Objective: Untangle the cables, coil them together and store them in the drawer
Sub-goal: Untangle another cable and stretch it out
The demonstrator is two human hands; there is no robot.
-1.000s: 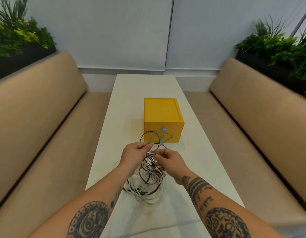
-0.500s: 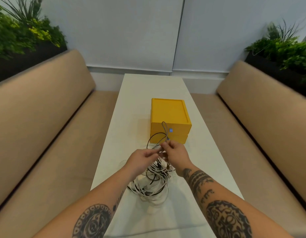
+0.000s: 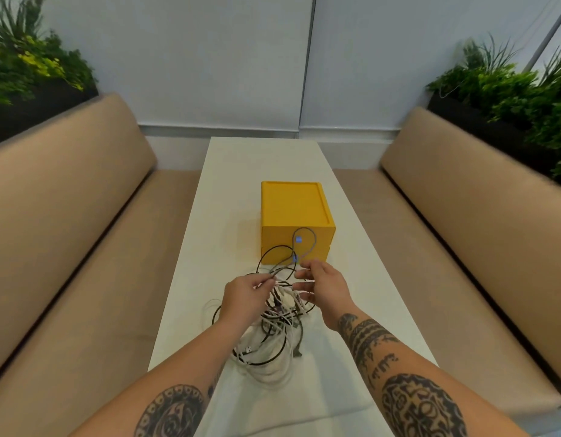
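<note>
Nearest, two tattooed forearms reach over the white table (image 3: 232, 184) toward a single tangle of cables (image 3: 273, 342), which lies on the tabletop between the wrists and partly beneath them. The tangle is a loose heap of thin white and black cords looped through one another, too knotted to count strand by strand. Above it, the left hand (image 3: 249, 294) pinches a grey cable (image 3: 314, 244) between thumb and fingertips, and that cable rises in one tall loop in front of the box, with a black loop beside it. The right hand (image 3: 325, 287) sits just beside the left with fingers spread and relaxed, gripping nothing; half a second ago it was pinching the same strand together with the left. Beyond the hands stands one yellow drawer box (image 3: 291, 206) with two closed drawers, each with a small blue knob (image 3: 298, 239). Two tan benches (image 3: 68, 247) flank the table, and two planters of green plants (image 3: 509, 83) sit behind their backrests.
</note>
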